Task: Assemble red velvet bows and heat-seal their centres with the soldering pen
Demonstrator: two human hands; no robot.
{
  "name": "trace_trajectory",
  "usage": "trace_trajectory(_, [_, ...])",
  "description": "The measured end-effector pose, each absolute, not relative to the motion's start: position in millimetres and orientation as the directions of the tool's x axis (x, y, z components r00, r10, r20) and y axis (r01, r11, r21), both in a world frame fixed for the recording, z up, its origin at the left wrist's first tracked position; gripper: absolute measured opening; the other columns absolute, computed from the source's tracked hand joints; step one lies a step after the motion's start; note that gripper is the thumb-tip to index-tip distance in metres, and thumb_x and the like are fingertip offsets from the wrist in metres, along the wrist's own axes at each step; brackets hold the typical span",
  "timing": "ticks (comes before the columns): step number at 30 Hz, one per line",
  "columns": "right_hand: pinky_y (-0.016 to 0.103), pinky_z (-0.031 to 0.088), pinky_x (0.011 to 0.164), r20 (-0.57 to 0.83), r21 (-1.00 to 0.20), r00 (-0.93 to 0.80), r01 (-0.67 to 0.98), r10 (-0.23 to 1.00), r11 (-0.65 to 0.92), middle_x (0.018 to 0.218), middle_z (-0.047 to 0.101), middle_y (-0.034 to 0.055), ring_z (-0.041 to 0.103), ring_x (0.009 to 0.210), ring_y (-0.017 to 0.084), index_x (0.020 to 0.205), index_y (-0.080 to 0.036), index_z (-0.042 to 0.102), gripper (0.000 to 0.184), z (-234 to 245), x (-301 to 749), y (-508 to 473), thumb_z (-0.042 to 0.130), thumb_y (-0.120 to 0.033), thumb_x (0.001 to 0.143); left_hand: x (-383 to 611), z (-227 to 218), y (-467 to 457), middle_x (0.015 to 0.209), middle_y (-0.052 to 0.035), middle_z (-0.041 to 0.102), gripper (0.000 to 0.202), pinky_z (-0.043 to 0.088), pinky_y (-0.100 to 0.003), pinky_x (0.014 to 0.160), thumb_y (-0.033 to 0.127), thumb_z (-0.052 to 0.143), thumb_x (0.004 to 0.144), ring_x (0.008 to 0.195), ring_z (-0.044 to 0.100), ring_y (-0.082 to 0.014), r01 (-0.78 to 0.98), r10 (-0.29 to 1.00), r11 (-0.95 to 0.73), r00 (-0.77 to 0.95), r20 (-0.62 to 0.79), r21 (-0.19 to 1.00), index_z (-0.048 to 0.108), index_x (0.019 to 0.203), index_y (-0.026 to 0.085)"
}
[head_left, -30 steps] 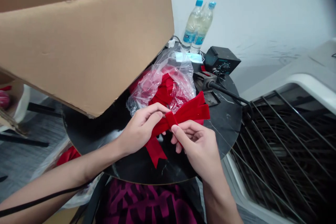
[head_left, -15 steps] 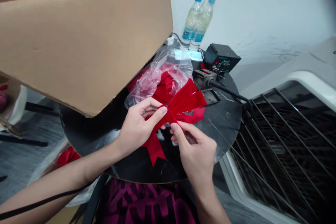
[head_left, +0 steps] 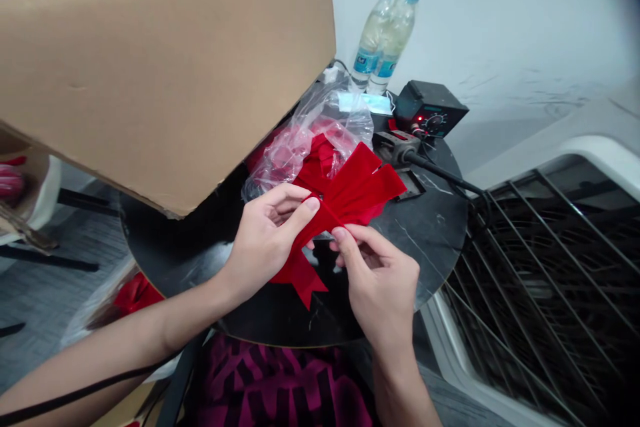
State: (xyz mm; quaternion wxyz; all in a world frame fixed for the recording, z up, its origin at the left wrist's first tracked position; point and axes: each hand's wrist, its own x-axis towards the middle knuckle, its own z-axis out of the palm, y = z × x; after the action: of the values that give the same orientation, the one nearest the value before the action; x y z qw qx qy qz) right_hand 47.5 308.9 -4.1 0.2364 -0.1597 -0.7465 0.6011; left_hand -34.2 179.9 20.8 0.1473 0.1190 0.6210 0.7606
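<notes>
A red velvet ribbon bow (head_left: 345, 197) is held in the air above the table, its loops pointing up and right and its notched tail (head_left: 303, 277) hanging below. My left hand (head_left: 267, 240) pinches the bow's knotted centre between fingers and thumb. My right hand (head_left: 380, 273) grips the ribbon's lower edge from the other side, with its fingertips touching the band. Behind the bow, a clear plastic bag (head_left: 305, 147) holds more red ribbon. The hands hide part of the bow's centre.
The round black marble table (head_left: 430, 247) also carries a soldering station (head_left: 430, 107), a corded soldering iron (head_left: 397, 150), a blue face mask (head_left: 365, 103) and two water bottles (head_left: 383, 40). A large cardboard box (head_left: 150, 73) overhangs the left. A metal wire grille (head_left: 540, 293) lies to the right.
The bow has turned, with its loops now swung further up and right. My right hand has shifted its grip along the band. The head view has moved slightly.
</notes>
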Motion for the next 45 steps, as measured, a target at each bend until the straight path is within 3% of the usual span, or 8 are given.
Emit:
trace_trajectory(8, [0.021,0.058,0.068,0.110,-0.994,-0.857,-0.103,0.504,0.043,0.077,0.073,-0.0001,0.070,0.071,0.012,0.086,-0.020,0.069,0.017,2.2,49.2,303.6,0.071,-0.034,0.097,-31.2,24.2,185.6,0.085,-0.0010,0.072,0.015,0.062,-0.020,0.054,0.030,0.077,0.090,0.066,0.068,-0.0119,0.061,0.290,-0.132,-0.952,0.097,0.989,0.073,0.094,0.016])
trace_trajectory(14, [0.021,0.060,0.067,0.131,-0.978,-0.798,-0.202,0.589,-0.058,0.075,0.076,-0.0009,0.074,0.068,0.013,0.082,-0.019,0.070,0.014,2.9,45.4,297.9,0.074,-0.026,0.093,-29.5,23.0,191.5,0.080,0.0007,0.072,0.010,0.060,-0.021,0.049,0.027,0.075,0.092,0.055,0.065,-0.0107,0.141,0.275,-0.148,-0.945,0.177,0.979,0.073,0.094,0.017])
trace_trajectory(20, [0.023,0.061,0.065,0.182,-0.983,-0.776,-0.121,0.604,0.141,0.073,0.076,-0.0013,0.072,0.063,0.013,0.085,-0.020,0.074,0.011,6.0,54.8,299.7,0.075,-0.027,0.094,-27.9,18.8,190.5,0.096,-0.0031,0.076,0.006,0.062,-0.028,0.085,0.021,0.073,0.093,0.085,0.073,-0.0164,0.463,0.213,0.082,-0.873,0.438,0.883,0.077,0.097,0.019])
trace_trajectory(24, [0.026,0.062,0.068,0.269,-0.953,-0.766,-0.124,0.584,0.277,0.080,0.076,-0.0005,0.073,0.066,0.014,0.090,-0.022,0.075,0.003,9.0,61.1,301.2,0.075,-0.022,0.093,-26.7,20.5,188.6,0.097,-0.0039,0.078,0.008,0.059,-0.030,0.088,0.019,0.070,0.095,0.092,0.072,-0.0178,0.596,0.249,0.221,-0.800,0.546,0.772,0.076,0.097,0.021])
trace_trajectory(28, [0.029,0.064,0.077,0.286,-0.958,-0.751,-0.217,0.595,0.186,0.095,0.077,0.0032,0.076,0.080,0.017,0.089,-0.021,0.073,0.005,8.8,57.5,300.1,0.072,-0.020,0.094,-25.2,25.1,189.5,0.099,-0.0040,0.078,0.007,0.059,-0.030,0.086,0.022,0.070,0.095,0.092,0.072,-0.0185,0.579,0.244,0.225,-0.812,0.530,0.784,0.077,0.098,0.021])
trace_trajectory(33, [0.024,0.061,0.070,0.248,-0.966,-0.725,-0.233,0.642,0.111,0.092,0.075,0.0024,0.073,0.079,0.014,0.079,-0.020,0.070,0.012,7.4,49.0,299.8,0.075,-0.021,0.091,-23.9,31.0,193.6,0.096,-0.0031,0.078,0.007,0.060,-0.028,0.086,0.025,0.072,0.094,0.089,0.073,-0.0173,0.438,0.197,0.128,-0.891,0.409,0.890,0.077,0.095,0.019])
trace_trajectory(39, [0.027,0.059,0.068,0.182,-0.966,-0.717,-0.259,0.673,-0.014,0.082,0.073,0.0014,0.071,0.072,0.015,0.077,-0.020,0.069,0.017,4.5,45.4,294.6,0.076,-0.025,0.090,-24.8,35.0,195.6,0.088,-0.0016,0.078,0.013,0.060,-0.023,0.063,0.032,0.076,0.091,0.078,0.074,-0.0167,0.203,0.213,-0.018,-0.956,0.202,0.979,0.076,0.094,0.019])
trace_trajectory(45, [0.028,0.059,0.068,0.173,-0.957,-0.688,-0.285,0.705,-0.044,0.078,0.072,0.0010,0.070,0.071,0.015,0.076,-0.020,0.069,0.017,0.0,44.4,288.2,0.076,-0.024,0.091,-31.2,33.9,194.6,0.087,-0.0015,0.078,0.015,0.061,-0.024,0.071,0.033,0.077,0.090,0.079,0.074,-0.0162,0.194,0.258,-0.011,-0.947,0.191,0.981,0.078,0.091,0.019])
